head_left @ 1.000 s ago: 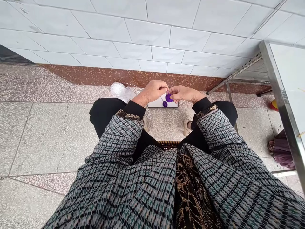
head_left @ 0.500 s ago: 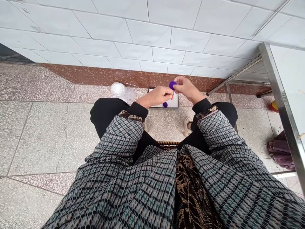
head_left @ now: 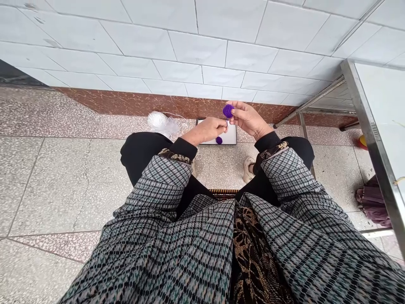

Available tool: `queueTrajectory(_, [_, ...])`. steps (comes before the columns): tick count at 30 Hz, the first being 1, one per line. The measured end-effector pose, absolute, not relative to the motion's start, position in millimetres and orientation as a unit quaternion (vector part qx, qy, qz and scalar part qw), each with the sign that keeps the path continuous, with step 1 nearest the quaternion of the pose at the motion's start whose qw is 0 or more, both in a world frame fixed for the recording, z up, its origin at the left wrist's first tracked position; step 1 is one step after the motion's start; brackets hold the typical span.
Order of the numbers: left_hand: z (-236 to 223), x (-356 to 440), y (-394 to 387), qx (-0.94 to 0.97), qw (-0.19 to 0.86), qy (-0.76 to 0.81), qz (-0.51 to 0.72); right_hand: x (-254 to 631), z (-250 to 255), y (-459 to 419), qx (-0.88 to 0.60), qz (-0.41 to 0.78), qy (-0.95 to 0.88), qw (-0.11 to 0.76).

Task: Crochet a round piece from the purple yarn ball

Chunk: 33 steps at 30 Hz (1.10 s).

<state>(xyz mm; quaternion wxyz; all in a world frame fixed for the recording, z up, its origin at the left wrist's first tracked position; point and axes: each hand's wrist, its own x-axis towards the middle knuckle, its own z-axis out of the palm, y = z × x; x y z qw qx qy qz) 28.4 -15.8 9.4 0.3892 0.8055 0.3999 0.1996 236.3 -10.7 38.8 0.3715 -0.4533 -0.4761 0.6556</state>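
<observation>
My right hand (head_left: 248, 118) grips a small ball of purple yarn (head_left: 228, 111) between thumb and fingers. Just left of it, my left hand (head_left: 207, 130) is closed in a pinch on a purple strand that runs down from the ball. Both hands are held above a shallow white tray with a dark rim (head_left: 232, 134). In the tray lies a second, darker purple ball (head_left: 219, 140), apart from my hands. To the left of the tray rests a ball of white yarn (head_left: 157, 121) in thin clear plastic, with loose white strands around it.
A white tiled wall (head_left: 183, 50) rises straight ahead. On the right stands a metal-framed table (head_left: 360, 105), its legs reaching the speckled floor (head_left: 63, 177). Beneath it are a dark purple cloth item (head_left: 375, 202) and a yellow and red object (head_left: 363, 141).
My right hand has turned slightly, so more of the purple ball shows beside the thumb. The left hand has shifted a little to the left and down, still pinching the strand.
</observation>
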Motion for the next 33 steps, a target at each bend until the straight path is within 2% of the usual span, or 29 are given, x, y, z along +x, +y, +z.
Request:
queueTrajectory(5, [11.1, 31.6, -19.3, 0.827, 0.395, 0.356, 0.183, 231.6, 28.6, -6.6, -0.508, 0.579, -0.509, 0.383])
queueTrajectory(9, [15.7, 29.0, -19.6, 0.832, 0.363, 0.363, 0.210, 228.5, 28.9, -8.8, -0.581, 0.514, -0.549, 0.313])
queueTrajectory(12, [17.7, 26.5, -16.5, 0.815, 0.315, 0.409, 0.264, 227.0, 35.3, -14.6, -0.587, 0.537, -0.552, 0.249])
queueTrajectory(15, [16.9, 24.7, -12.2, 0.790, 0.291, 0.454, 0.291, 227.8, 40.9, -19.4, -0.546, 0.593, -0.548, 0.222])
queueTrajectory(27, [15.3, 24.6, -10.2, 0.747, 0.292, 0.495, 0.333, 232.2, 46.1, -21.6, -0.479, 0.668, -0.530, 0.209])
queueTrajectory(33, [8.4, 29.2, -7.9, 0.728, 0.306, 0.519, 0.328, 231.7, 44.9, -17.3, -0.466, 0.657, -0.511, 0.299])
